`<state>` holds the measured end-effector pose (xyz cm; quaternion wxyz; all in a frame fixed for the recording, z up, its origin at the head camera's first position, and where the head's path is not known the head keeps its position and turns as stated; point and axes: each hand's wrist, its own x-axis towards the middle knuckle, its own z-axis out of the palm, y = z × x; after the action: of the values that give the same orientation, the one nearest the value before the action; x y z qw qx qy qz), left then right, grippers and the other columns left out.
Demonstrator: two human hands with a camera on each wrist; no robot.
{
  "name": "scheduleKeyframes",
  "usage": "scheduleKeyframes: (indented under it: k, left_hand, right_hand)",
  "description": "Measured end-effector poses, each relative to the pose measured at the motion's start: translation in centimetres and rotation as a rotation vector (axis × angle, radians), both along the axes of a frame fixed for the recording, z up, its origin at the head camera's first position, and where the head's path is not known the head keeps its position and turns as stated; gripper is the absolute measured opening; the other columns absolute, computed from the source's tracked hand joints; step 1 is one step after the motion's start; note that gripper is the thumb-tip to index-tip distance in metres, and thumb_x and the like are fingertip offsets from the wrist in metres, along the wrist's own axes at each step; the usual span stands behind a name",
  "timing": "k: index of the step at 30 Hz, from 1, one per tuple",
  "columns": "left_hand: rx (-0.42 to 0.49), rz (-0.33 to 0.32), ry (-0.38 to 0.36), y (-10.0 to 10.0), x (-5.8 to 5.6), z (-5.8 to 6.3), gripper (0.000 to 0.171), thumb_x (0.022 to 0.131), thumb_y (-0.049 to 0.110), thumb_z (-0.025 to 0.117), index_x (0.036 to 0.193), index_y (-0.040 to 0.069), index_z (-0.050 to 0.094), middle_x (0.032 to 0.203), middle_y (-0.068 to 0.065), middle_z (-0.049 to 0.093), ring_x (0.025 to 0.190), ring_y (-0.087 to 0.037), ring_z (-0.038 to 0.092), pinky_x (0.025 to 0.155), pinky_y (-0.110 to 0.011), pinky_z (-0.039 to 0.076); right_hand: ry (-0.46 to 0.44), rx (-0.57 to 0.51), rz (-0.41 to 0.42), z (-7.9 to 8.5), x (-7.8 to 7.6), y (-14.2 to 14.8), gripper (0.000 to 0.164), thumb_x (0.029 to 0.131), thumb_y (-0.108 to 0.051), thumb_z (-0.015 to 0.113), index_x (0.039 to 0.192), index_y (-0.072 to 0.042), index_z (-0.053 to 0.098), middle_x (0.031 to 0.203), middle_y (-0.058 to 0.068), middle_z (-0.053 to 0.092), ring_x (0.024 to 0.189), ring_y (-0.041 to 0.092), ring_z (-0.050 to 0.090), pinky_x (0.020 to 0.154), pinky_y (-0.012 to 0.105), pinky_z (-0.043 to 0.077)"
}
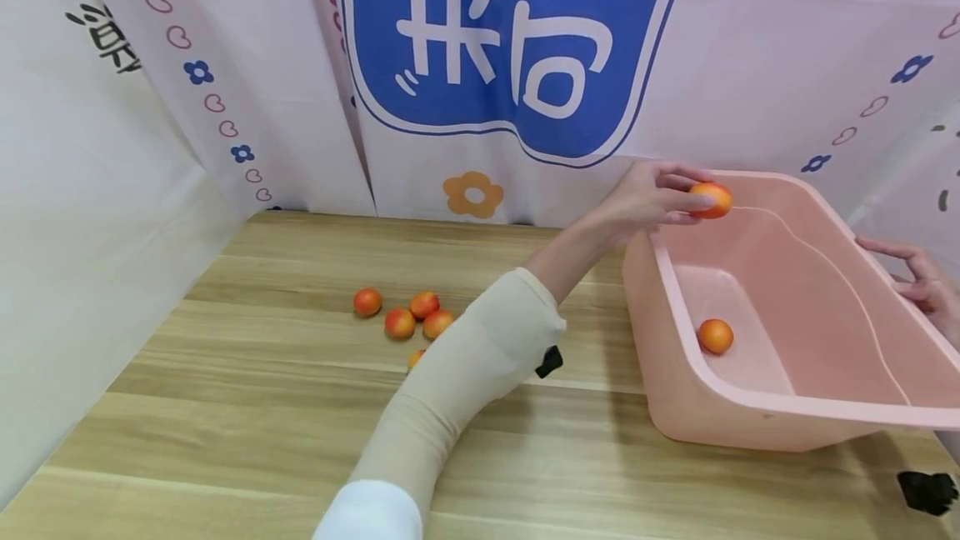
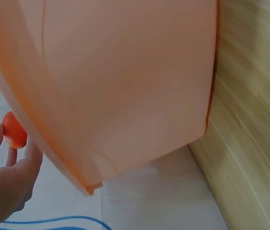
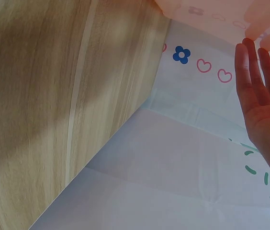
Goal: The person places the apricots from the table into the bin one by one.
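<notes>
My left hand (image 1: 651,197) pinches a small, round red-orange fruit (image 1: 711,200) between thumb and fingertips, over the left rim of a pink plastic basin (image 1: 885,416). In the left wrist view, this fruit (image 2: 14,130) shows beside the basin's rim. Inside the basin, an orange fruit (image 1: 716,336) lies on the floor near the left wall. At the opposite side is my right hand (image 1: 928,286), its fingertips at the outside of the rim. The right wrist view shows the right hand's fingers (image 3: 264,76) extended, tips against the translucent pink wall.
Several more red-yellow fruits (image 1: 400,323) sit in a loose group on the wooden table (image 1: 247,407), partly behind my left sleeve (image 1: 450,382). A small black object (image 1: 550,362) lies beside the sleeve, and another black object (image 1: 927,492) is at the lower right. Printed white cloth (image 1: 757,65) hangs behind.
</notes>
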<state>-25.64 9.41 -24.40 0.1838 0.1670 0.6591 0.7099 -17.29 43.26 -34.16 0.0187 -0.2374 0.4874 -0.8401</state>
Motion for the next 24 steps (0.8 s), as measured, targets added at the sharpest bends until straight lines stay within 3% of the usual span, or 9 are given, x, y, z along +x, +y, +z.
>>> scheduleKeyframes:
  k: [4, 12, 17, 24]
  left_hand:
    - [-0.023, 0.055, -0.061, 2.4, 0.0, -0.1, 0.026, 0.091, -0.002, 0.076, 0.116, 0.002, 0.073, 0.096, -0.005, 0.071, 0.078, -0.017, 0.072, 0.076, -0.028, 0.063]
    - [-0.066, 0.097, -0.132, 5.6, -0.1, -0.5, 0.017, 0.091, -0.003, 0.076, 0.107, 0.002, 0.075, 0.090, -0.007, 0.073, 0.074, -0.021, 0.070, 0.074, -0.032, 0.064]
    - [-0.165, 0.118, -0.136, 7.3, 0.0, -0.6, 0.013, 0.090, 0.000, 0.077, 0.101, 0.007, 0.076, 0.086, 0.001, 0.069, 0.073, -0.018, 0.068, 0.073, -0.028, 0.063]
    - [-0.202, 0.130, -0.182, 9.2, 0.1, -0.6, 0.012, 0.090, -0.001, 0.077, 0.098, 0.008, 0.076, 0.084, 0.000, 0.066, 0.073, -0.020, 0.067, 0.075, -0.031, 0.064]
  right_hand:
    - [0.013, 0.040, -0.034, -0.3, 0.3, -0.3, 0.070, 0.101, 0.016, -0.001, 0.145, 0.000, 0.051, 0.104, 0.021, 0.075, 0.055, 0.012, 0.066, 0.047, 0.023, 0.055]
    - [0.024, 0.001, 0.055, -0.2, -0.1, 0.0, 0.074, 0.097, 0.016, -0.004, 0.145, 0.002, 0.050, 0.123, 0.021, 0.071, 0.075, 0.022, 0.073, 0.059, 0.027, 0.060]
    - [0.020, 0.005, 0.027, 0.0, -0.1, -0.1, 0.074, 0.097, 0.016, -0.004, 0.144, 0.002, 0.051, 0.116, 0.022, 0.073, 0.066, 0.020, 0.070, 0.054, 0.026, 0.059]
    - [-0.015, -0.042, 0.027, 0.0, 0.1, -0.4, 0.062, 0.103, 0.016, 0.006, 0.143, 0.002, 0.051, 0.108, 0.026, 0.073, 0.058, 0.020, 0.068, 0.051, 0.028, 0.058]
